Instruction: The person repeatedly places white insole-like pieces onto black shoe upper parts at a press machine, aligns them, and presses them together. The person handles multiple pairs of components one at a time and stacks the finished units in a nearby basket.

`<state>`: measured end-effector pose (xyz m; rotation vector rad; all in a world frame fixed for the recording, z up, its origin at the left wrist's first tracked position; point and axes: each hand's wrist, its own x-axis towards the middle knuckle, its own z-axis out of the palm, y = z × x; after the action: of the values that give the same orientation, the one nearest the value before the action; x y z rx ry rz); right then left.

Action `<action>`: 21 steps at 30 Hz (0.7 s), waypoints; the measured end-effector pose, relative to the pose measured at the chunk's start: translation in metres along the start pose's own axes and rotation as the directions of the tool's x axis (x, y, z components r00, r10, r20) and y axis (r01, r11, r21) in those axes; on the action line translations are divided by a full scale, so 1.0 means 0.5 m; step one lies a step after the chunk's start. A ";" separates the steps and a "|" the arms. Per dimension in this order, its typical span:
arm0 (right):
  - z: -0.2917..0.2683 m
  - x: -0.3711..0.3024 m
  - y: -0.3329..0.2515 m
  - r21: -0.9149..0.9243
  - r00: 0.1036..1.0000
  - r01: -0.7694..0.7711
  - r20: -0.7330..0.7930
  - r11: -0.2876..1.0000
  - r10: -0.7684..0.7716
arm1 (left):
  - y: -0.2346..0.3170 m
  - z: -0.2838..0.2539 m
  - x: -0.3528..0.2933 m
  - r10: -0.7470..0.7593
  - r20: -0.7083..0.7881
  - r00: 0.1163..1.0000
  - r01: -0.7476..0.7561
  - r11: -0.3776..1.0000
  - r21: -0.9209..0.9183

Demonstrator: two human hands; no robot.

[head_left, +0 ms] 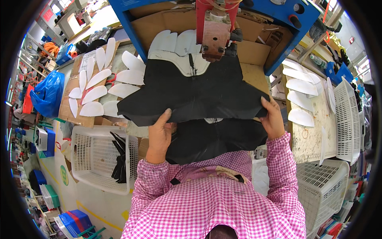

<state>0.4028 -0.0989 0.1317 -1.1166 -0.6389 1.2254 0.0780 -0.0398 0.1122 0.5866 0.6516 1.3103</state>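
Note:
A black sheet-like cut piece (191, 93), perhaps an upper for footwear, is stretched out flat in front of me under the press head. My left hand (159, 137) pinches its near edge, thumb on top. My right hand (273, 115) grips its right corner the same way. At its far edge a cream curved section (171, 57) shows, with a short black strip (193, 65) at the middle. Nearer to me, a second black piece (217, 139) lies over my lap, partly covered by the first. White rounded pieces (169, 41) lie just beyond the cream section.
A blue machine frame (292, 40) with a metal press head (216, 38) stands ahead. White petal-shaped pieces (94, 95) lie on the left board, and more white pieces (300, 99) on the right table. Crates stand on both sides; the left white crate (93, 159) holds black pieces.

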 end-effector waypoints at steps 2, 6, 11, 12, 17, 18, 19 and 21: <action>0.015 0.036 -0.008 -0.001 0.995 0.003 -0.101 1.000 -0.003 | -0.004 0.011 0.013 0.139 -0.106 0.985 -0.130 0.987 0.090; 0.089 0.104 -0.016 0.013 0.999 -0.005 0.041 1.000 0.005 | 0.040 0.000 0.058 0.229 -0.263 0.937 -0.240 0.971 -0.010; 0.169 0.180 -0.026 0.048 0.979 0.008 0.201 0.999 -0.018 | 0.096 -0.026 0.082 0.412 -0.213 0.886 -0.427 0.904 -0.026; 0.173 0.184 -0.029 0.058 0.977 0.009 0.214 0.998 -0.021 | 0.099 -0.029 0.076 0.449 -0.156 0.880 -0.458 0.889 -0.021; 0.134 0.132 -0.037 -0.004 0.990 0.002 0.143 1.000 -0.001 | 0.097 -0.037 0.019 0.388 -0.125 0.913 -0.390 0.921 0.011; 0.123 0.117 -0.036 -0.011 0.993 0.000 0.122 1.000 0.002 | 0.092 -0.035 0.008 0.351 -0.143 0.926 -0.350 0.936 0.030; 0.110 0.102 -0.036 -0.019 0.995 -0.002 0.099 1.000 0.004 | 0.088 -0.033 -0.003 0.333 -0.104 0.937 -0.333 0.943 0.019; 0.080 0.075 -0.038 -0.009 0.998 0.007 0.055 1.000 -0.007 | 0.080 -0.024 -0.018 0.235 -0.113 0.965 -0.234 0.972 0.026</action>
<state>0.3858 -0.0500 0.1575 -1.0901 -0.6902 1.2521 0.0412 -0.0416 0.1337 0.6154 0.7012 1.5722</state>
